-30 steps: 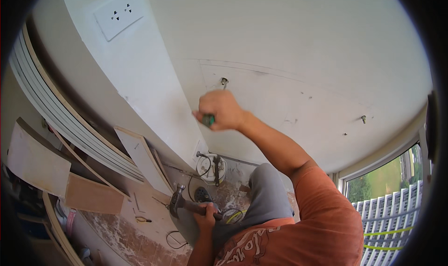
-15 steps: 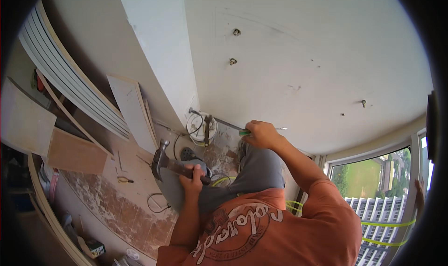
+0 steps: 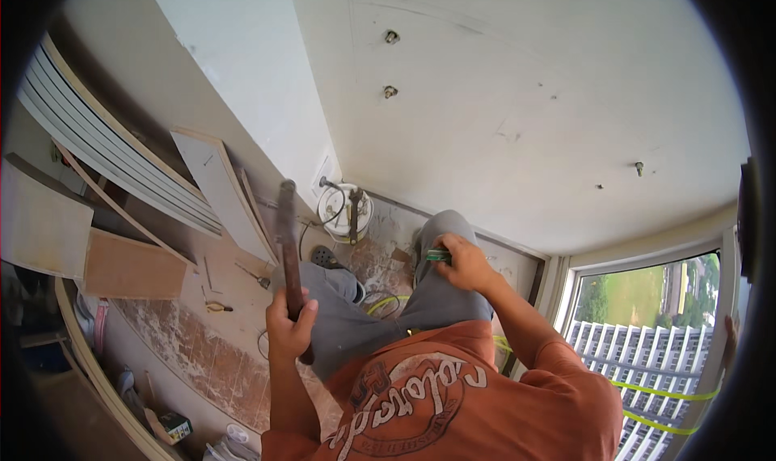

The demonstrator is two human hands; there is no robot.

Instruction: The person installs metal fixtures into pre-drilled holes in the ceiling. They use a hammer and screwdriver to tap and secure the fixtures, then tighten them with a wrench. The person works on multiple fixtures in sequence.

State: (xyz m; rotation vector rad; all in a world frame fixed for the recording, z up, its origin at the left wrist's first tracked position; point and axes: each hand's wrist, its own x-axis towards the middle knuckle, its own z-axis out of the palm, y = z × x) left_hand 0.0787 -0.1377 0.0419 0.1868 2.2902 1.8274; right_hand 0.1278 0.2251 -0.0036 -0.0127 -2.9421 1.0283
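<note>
My left hand (image 3: pixel 288 329) is wrapped around the dark handle of a claw hammer (image 3: pixel 288 255), which stands nearly upright over my left thigh, its head blurred. My right hand (image 3: pixel 467 264) rests by my right knee. It is closed on a screwdriver whose green handle (image 3: pixel 439 255) sticks out on the left; my hand hides most of the shaft. On the pale wall ahead, an upper bolt (image 3: pixel 392 36) and a lower bolt (image 3: pixel 390 92) stick out at the left. Another bolt (image 3: pixel 639 168) projects farther right.
A white bucket (image 3: pixel 326 199) with tools stands in the wall corner. Pliers (image 3: pixel 218 306) lie on the dusty floor at left. Boards (image 3: pixel 218 178) lean against the left wall. A window (image 3: pixel 647 315) is at right, with a yellow-green strap (image 3: pixel 659 386) near it.
The hammer has swung upright and my left hand has moved left and down. My right hand has dropped from the wall toward my knee with the screwdriver. My view has shifted slightly.
</note>
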